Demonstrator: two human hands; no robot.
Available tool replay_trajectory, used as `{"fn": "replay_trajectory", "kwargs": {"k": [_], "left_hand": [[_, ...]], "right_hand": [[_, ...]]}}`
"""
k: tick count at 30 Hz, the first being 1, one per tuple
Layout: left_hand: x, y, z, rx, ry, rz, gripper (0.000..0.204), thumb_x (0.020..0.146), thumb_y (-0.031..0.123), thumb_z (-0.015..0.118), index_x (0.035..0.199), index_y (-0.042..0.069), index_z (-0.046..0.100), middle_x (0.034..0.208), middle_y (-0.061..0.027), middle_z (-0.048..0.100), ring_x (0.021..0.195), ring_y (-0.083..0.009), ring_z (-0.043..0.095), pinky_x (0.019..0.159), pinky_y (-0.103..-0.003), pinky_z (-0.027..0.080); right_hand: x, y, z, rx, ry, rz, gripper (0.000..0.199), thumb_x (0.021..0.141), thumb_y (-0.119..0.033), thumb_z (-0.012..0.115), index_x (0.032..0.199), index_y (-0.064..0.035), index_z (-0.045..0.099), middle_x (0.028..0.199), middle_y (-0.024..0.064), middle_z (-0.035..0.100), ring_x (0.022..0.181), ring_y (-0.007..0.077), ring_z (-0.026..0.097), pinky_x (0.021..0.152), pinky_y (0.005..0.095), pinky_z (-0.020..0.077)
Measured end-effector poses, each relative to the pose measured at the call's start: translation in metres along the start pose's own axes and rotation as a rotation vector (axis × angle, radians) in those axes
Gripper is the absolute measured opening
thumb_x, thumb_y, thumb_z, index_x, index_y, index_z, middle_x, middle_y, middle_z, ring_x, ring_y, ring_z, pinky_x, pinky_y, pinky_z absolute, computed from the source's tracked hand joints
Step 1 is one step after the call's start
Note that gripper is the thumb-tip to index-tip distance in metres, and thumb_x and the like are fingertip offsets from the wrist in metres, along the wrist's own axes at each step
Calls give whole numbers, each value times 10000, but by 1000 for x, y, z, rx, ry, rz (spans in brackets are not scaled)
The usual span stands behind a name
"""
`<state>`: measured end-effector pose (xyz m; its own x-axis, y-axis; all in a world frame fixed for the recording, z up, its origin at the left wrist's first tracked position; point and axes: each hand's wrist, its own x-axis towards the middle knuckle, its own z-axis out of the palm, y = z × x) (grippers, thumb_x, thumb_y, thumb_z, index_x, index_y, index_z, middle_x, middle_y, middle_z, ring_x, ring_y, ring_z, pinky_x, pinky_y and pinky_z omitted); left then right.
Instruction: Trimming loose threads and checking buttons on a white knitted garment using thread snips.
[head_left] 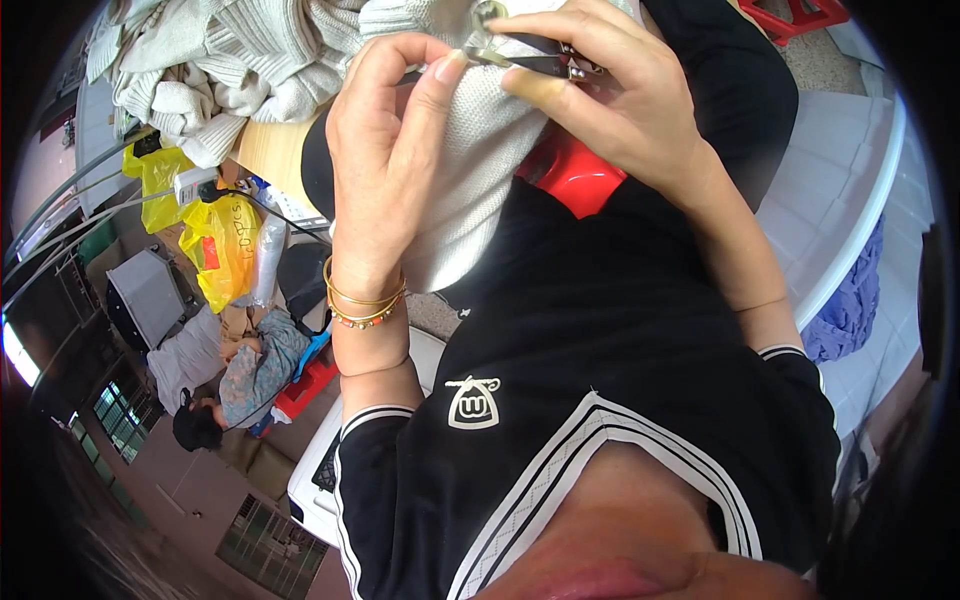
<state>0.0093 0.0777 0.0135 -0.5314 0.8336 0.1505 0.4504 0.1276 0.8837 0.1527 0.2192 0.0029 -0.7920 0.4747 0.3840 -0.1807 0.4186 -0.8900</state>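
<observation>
A light grey knit garment hangs over my lap, its upper part between my two hands. My left hand is closed, with thumb and index finger pinching the knit near its upper edge. Gold and beaded bracelets circle that wrist. In my right hand is a pair of thread snips with black handles and metal ends. Their tips point left and lie against the knit, close to my left fingertips. Whether the blades touch a thread is too small to tell.
More grey knitwear is heaped on a wooden table at the far left. A red stool shows between my legs. Yellow plastic bags and cables lie left; another person sits beyond. Purple cloth lies beside a white surface at right.
</observation>
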Motion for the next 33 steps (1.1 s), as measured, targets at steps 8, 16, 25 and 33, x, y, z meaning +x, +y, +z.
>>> {"fn": "replay_trajectory", "kwargs": {"k": [8,16,25,33], "left_hand": [[-1,-1,1,9,36,30,144,951,128,612,957,-15,606,811,-41,586,716,-100,509,667,-241,430],[-2,-1,4,-3,64,46,122,947,116,619,961,-4,603,807,-38,585,697,-94,505,644,-241,424],[-4,-1,7,27,83,117,103,950,97,621,974,2,589,855,-36,562,683,-104,500,621,-230,415],[-4,-8,8,109,97,220,110,955,105,622,986,7,582,852,-25,561,649,-71,480,584,-213,408]], "right_hand": [[-23,9,3,-268,14,-139,397,799,-86,755,1185,-43,669,887,66,594,717,166,548,629,264,453],[-19,1,6,-489,62,-239,390,768,-108,769,1147,-52,695,818,42,575,669,155,539,599,273,449],[-26,13,12,-556,147,-256,365,770,-110,766,1126,-58,703,797,29,563,655,148,546,582,269,453],[-24,14,13,-552,168,-264,357,773,-97,765,1121,-53,700,803,33,568,664,148,558,588,270,461]]}}
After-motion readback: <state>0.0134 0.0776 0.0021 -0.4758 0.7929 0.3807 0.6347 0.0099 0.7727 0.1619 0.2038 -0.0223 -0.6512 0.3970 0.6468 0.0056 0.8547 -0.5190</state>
